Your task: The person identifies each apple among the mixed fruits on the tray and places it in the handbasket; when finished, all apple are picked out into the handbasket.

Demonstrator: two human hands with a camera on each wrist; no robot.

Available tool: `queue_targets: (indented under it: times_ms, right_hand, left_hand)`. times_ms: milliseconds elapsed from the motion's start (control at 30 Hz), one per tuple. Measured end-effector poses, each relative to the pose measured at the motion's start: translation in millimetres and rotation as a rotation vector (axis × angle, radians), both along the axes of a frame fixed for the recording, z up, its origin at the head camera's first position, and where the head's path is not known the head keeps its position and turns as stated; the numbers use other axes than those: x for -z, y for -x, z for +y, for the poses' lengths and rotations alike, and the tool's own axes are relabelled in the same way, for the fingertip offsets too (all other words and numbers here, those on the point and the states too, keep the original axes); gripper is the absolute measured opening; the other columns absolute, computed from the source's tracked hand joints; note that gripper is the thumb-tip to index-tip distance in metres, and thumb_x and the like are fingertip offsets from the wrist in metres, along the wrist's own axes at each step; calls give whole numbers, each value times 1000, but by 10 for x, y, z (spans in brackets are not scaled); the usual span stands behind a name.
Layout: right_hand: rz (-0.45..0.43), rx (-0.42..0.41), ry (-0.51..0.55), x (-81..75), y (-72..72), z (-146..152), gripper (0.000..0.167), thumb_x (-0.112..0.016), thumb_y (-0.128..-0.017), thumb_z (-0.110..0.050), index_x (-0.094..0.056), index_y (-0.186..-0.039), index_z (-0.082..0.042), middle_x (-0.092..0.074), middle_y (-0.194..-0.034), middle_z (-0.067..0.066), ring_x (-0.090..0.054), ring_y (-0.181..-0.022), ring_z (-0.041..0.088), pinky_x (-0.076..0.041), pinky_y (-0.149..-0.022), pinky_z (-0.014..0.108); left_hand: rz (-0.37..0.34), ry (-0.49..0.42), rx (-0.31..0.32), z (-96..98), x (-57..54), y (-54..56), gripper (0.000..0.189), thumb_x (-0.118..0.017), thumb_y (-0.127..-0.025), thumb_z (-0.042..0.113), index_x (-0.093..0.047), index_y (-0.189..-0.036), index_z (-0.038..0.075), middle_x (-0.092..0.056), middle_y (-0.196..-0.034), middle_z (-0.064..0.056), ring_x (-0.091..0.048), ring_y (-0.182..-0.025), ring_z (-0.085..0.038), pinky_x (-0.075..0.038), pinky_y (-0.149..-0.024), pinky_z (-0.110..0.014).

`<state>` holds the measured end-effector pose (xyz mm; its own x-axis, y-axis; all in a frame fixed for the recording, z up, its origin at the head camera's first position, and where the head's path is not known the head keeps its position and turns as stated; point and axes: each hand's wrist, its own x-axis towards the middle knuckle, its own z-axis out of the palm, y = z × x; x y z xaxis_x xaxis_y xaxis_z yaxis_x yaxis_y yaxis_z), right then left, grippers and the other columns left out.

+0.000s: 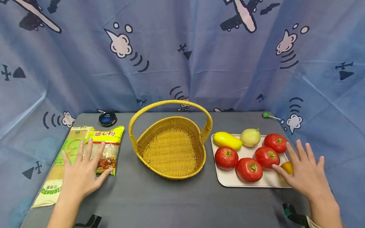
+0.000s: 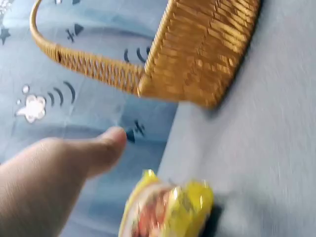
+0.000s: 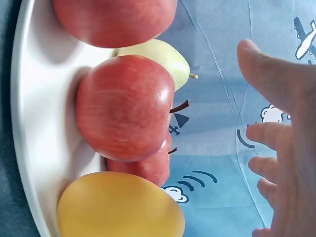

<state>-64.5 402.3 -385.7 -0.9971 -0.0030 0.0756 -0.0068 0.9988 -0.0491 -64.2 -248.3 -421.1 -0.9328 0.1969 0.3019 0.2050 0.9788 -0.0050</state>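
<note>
My left hand (image 1: 81,174) spreads its fingers above two food packets at the left: a long green-and-tan noodle packet (image 1: 52,177) and a yellow pasta bag (image 1: 109,148). Its thumb (image 2: 94,153) shows beside the yellow bag in the left wrist view, holding nothing. Over the right end of a white tray (image 1: 228,180) my right hand (image 1: 306,174) is spread, likewise holding nothing. Several red apples (image 1: 249,170), a yellow-green pear (image 1: 250,137), a long yellow fruit (image 1: 227,141) and an orange-yellow fruit (image 3: 121,207) lie on the tray. The last is partly hidden by my right hand in the head view.
A yellow wicker basket (image 1: 171,174) with a tall arched handle stands mid-table between the hands. At the back left sits a round dark tuna tin (image 1: 107,118). A green-headed lollipop (image 1: 267,115) lies at the back right. Blue patterned curtain (image 1: 159,47) surrounds the grey table.
</note>
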Motion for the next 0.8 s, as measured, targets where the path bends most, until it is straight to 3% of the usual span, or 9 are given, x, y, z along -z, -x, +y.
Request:
queue_targets:
  times_ms: [133, 233, 367, 500, 667, 800]
  right_hand:
    - [34, -45, 27, -47, 43, 59, 95, -59, -85, -57, -14, -151, -4, -8, -153, 30, 6, -142, 45, 5, -103, 77]
    - [34, -62, 64, -78, 82, 99, 96, -61, -85, -53, -15, -150, -1, -9, -153, 32, 4, -142, 45, 3, -105, 75]
    - [16, -105, 145, -130, 136, 174, 95, -64, -86, -46, -13, -149, 4, -7, -152, 33, 3, -142, 47, 3, -108, 71]
    - [-23, -144, 261, -226, 204, 267, 92, -66, -87, -36, -11, -149, 5, -4, -153, 33, -2, -140, 51, 0, -109, 71]
    - [-133, -87, 345, -386, 316, 416, 89, -62, -89, -36, -9, -151, -1, -6, -153, 33, -17, -129, 60, -16, -96, 79]
    - [-228, -47, 403, -450, 443, 568, 86, -60, -91, -37, -9, -151, -2, -12, -149, 37, -24, -122, 63, -25, -90, 79]
  left_hand:
    - [55, -82, 99, 183, -18, 46, 86, -47, -85, 68, -23, -152, 20, -14, -158, -15, -24, -141, -39, -4, -112, -69]
    - [41, -230, 165, 319, -10, 119, 86, -56, -86, 60, -23, -152, 16, -18, -158, -13, -28, -140, -35, -18, -113, -63]
    - [-115, -526, 214, 482, 19, 253, 95, -72, -82, 41, -14, -153, 20, -26, -156, -12, -34, -137, -37, -33, -106, -60]
    - [-262, -812, 244, 581, 80, 419, 91, -73, -84, 25, -13, -153, 19, -32, -152, -15, -37, -135, -35, -37, -105, -54]
    - [-323, -1083, 309, 634, 168, 575, 66, -70, -86, 10, -36, -143, 5, -49, -139, -17, -50, -125, -15, -45, -103, -31]
    - [-354, -1215, 351, 642, 201, 620, 53, -68, -87, 6, -46, -135, 1, -54, -132, -15, -52, -117, -4, -44, -97, -13]
